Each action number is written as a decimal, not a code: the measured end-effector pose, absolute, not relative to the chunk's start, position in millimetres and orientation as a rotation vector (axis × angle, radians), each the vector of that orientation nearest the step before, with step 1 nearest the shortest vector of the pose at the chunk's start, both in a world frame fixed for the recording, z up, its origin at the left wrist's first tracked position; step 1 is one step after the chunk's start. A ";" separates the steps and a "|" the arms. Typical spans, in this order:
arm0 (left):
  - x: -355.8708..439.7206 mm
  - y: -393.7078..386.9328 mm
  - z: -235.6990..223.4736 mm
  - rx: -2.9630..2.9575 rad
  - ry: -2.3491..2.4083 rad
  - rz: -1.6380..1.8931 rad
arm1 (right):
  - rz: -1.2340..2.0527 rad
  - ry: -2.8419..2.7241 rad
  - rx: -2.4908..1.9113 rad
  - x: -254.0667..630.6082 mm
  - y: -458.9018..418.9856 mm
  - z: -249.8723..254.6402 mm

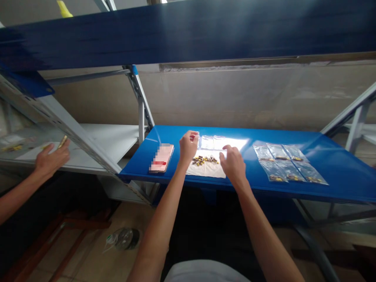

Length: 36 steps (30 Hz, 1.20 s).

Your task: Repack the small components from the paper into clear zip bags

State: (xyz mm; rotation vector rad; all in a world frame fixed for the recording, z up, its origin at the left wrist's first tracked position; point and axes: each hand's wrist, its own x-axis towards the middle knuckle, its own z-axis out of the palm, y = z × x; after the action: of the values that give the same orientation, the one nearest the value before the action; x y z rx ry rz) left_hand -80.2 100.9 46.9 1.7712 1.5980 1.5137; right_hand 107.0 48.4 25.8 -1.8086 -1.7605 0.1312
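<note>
My left hand (188, 148) is above the left end of a row of small clear plastic bags (208, 142), its fingertips curled together beside the nearest bag. Whatever is in its pinch, if anything, is too small to make out. To the right, my right hand (235, 166) has its thumb and fingers apart and holds nothing visible. Between the two hands, small dark-and-yellow pieces (205, 159) lie loose on a whitish cloth or sheet (205, 170). Farther right, several clear bags (290, 162) with similar pieces inside lie in two rows on the blue shelf (246, 182).
Left of the cloth lies a pinkish phone-like slab (166, 156), partly blurred out. Another person's hand (53, 158) holds a thin object over a white shelf (114, 135). A blue beam (188, 35) crosses overhead; metal uprights (141, 98) flank the shelf. A plastic bottle (126, 239) lies on the floor.
</note>
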 end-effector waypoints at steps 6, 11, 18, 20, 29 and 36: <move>41.0 40.4 26.0 2.043 1.161 1.117 | -0.093 -1.517 -2.260 212.0 -24.9 18.1; 124.3 33.7 -9.2 2.117 1.200 0.942 | -0.091 -1.507 -2.212 243.9 -32.8 -7.6; 149.4 41.0 -15.8 2.090 1.400 0.886 | -0.039 -1.579 -1.922 245.5 -34.9 -32.3; 147.2 40.8 -13.9 2.054 1.392 0.935 | 0.034 -1.636 -1.841 244.3 -35.3 -33.9; 81.4 15.1 -1.4 1.658 1.090 1.262 | 0.512 -1.644 -1.628 233.4 -38.6 20.6; 36.1 -10.9 37.7 1.674 0.843 1.423 | 0.811 -1.536 -1.422 198.1 -18.8 82.5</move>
State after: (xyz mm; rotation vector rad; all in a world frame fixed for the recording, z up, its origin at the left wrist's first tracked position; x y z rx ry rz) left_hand 36.1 -10.9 37.7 1.6744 0.8429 1.4228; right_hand 198.1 -18.8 82.5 -1.4221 -1.5356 0.8110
